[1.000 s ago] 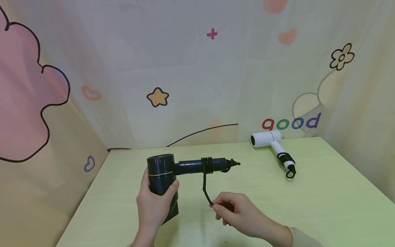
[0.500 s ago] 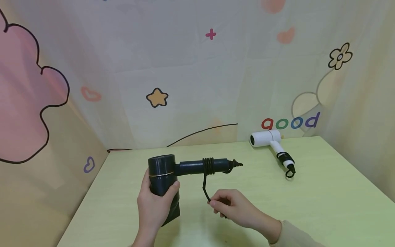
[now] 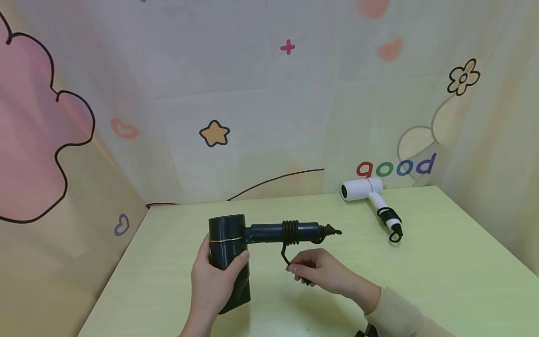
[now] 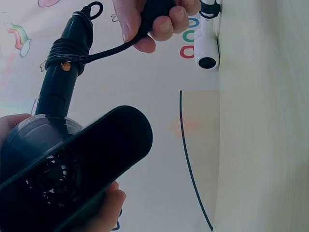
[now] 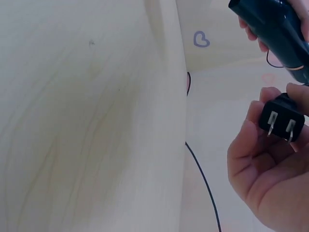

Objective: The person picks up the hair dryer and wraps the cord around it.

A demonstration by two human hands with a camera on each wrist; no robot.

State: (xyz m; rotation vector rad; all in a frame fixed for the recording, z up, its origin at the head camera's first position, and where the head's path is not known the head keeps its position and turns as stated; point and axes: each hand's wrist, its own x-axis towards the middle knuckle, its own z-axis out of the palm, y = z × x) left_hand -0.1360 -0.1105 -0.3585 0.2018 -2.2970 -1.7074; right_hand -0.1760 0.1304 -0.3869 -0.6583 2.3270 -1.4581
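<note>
My left hand (image 3: 214, 283) grips the barrel of a dark hair dryer (image 3: 227, 229), held above the table with its handle pointing right. Several turns of black cord (image 3: 290, 232) circle the handle. A short free length runs down from the coil to my right hand (image 3: 322, 271), which pinches the cord near its plug. In the right wrist view the two-prong plug (image 5: 281, 118) shows between thumb and fingers, prongs outward. The flat nozzle (image 4: 111, 140) of the dryer fills the lower left of the left wrist view, partly hiding the left hand.
A white hair dryer (image 3: 362, 189), black cord wound on its handle, lies at the table's back right. The pale green table (image 3: 168, 262) meets a patterned cloth backdrop (image 3: 261, 117) behind. A small dark object (image 3: 367, 331) shows at the bottom edge beneath the right sleeve.
The dark hair dryer and my left hand have shifted slightly right and down. My right hand has risen closer to the handle, so the free cord between looks shorter.
</note>
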